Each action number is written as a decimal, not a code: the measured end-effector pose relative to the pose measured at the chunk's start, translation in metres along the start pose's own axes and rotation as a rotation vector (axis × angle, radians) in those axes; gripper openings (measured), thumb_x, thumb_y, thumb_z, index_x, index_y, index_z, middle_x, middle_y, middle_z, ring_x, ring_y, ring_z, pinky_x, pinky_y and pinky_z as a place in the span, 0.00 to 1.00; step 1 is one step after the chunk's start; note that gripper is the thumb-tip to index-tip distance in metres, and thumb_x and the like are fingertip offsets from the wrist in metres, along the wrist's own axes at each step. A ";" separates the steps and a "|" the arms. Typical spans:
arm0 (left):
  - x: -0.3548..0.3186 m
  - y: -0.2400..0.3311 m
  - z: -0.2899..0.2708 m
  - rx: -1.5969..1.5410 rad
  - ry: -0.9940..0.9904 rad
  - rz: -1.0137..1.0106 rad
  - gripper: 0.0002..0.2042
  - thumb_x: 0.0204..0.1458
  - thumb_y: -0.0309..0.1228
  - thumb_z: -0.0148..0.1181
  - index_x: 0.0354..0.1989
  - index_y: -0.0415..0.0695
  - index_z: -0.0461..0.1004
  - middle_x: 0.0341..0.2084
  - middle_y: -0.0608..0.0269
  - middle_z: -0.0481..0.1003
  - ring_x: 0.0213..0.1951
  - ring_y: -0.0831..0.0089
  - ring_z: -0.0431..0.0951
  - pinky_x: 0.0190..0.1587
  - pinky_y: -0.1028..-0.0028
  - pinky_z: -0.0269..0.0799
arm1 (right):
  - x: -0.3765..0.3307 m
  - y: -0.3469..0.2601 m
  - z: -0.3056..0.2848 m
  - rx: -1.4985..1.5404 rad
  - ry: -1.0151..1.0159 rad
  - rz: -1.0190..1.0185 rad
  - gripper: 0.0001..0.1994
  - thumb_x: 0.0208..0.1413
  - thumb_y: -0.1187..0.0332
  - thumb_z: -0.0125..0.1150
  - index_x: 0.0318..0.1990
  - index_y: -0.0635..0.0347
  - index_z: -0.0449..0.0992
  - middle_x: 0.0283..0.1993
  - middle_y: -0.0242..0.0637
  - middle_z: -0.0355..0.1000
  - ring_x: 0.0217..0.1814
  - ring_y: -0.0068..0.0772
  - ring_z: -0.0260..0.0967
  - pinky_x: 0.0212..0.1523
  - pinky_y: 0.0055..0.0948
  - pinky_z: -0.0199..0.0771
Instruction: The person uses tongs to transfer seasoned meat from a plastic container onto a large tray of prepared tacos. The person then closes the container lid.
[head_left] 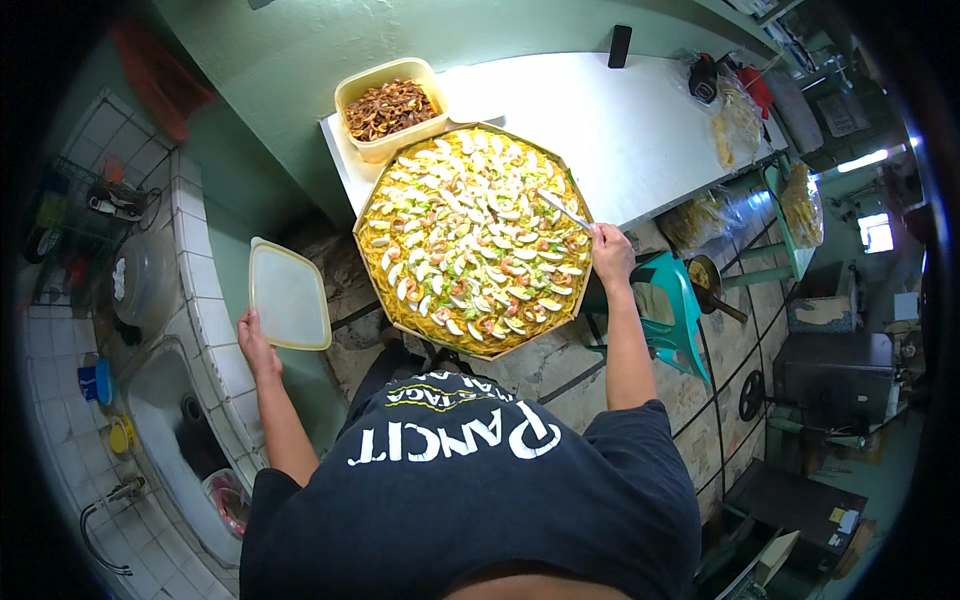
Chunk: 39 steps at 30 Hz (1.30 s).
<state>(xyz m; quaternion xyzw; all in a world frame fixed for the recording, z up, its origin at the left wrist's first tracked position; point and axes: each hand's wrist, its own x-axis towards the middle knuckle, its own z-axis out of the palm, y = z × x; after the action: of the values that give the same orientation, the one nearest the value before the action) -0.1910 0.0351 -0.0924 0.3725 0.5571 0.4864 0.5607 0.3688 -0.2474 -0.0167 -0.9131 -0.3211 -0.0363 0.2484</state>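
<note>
My left hand [257,345] is closed on the edge of a square plastic lid [290,295] with a pale yellow rim, held out to the left, away from the table. In my right hand [611,255] is a slim metal utensil [566,209]; its exact kind I cannot make out. Its tip reaches over the right side of a large octagonal tray of noodles [470,245], topped with sliced egg, shrimp and green shreds. Behind the tray's upper left stands a yellow plastic tub [352,150] filled with brown fried-looking strips [388,110].
The white table [560,95] runs along the wall, with a black upright device [620,46] and bagged food [737,125] on it. A green plastic stool [685,310] and a pan [706,280] are at right. A tiled sink [180,400] lies at left.
</note>
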 end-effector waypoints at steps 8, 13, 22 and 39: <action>-0.003 -0.003 0.000 -0.008 -0.004 -0.032 0.10 0.60 0.36 0.51 0.44 0.43 0.67 0.37 0.62 0.72 0.41 0.73 0.72 0.45 0.72 0.70 | 0.016 -0.029 -0.017 -0.018 0.021 -0.043 0.12 0.59 0.61 0.51 0.37 0.56 0.78 0.37 0.39 0.74 0.38 0.46 0.73 0.39 0.40 0.72; 0.006 -0.008 0.001 0.030 -0.003 -0.033 0.09 0.60 0.36 0.51 0.43 0.44 0.66 0.38 0.63 0.72 0.41 0.73 0.72 0.44 0.72 0.71 | 0.075 -0.105 -0.002 0.274 0.067 -0.279 0.12 0.57 0.61 0.54 0.39 0.58 0.79 0.36 0.41 0.75 0.39 0.44 0.73 0.41 0.35 0.71; 0.023 -0.009 0.010 -0.021 -0.042 -0.077 0.11 0.59 0.36 0.52 0.43 0.42 0.68 0.37 0.64 0.71 0.42 0.76 0.68 0.48 0.75 0.63 | 0.172 -0.275 0.159 -0.065 -0.319 -0.740 0.10 0.52 0.63 0.48 0.34 0.46 0.78 0.34 0.41 0.75 0.40 0.46 0.72 0.41 0.43 0.70; 0.051 -0.021 -0.021 0.013 0.053 -0.140 0.11 0.60 0.37 0.52 0.43 0.43 0.68 0.39 0.65 0.71 0.44 0.75 0.70 0.49 0.74 0.65 | 0.200 -0.292 0.181 -0.535 -0.426 -0.450 0.10 0.58 0.59 0.50 0.41 0.45 0.77 0.39 0.40 0.76 0.44 0.43 0.74 0.43 0.42 0.71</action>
<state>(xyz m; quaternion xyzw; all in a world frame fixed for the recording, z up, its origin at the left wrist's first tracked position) -0.2142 0.0766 -0.1280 0.3230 0.5996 0.4521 0.5760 0.3340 0.1481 -0.0037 -0.8395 -0.5364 0.0176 -0.0842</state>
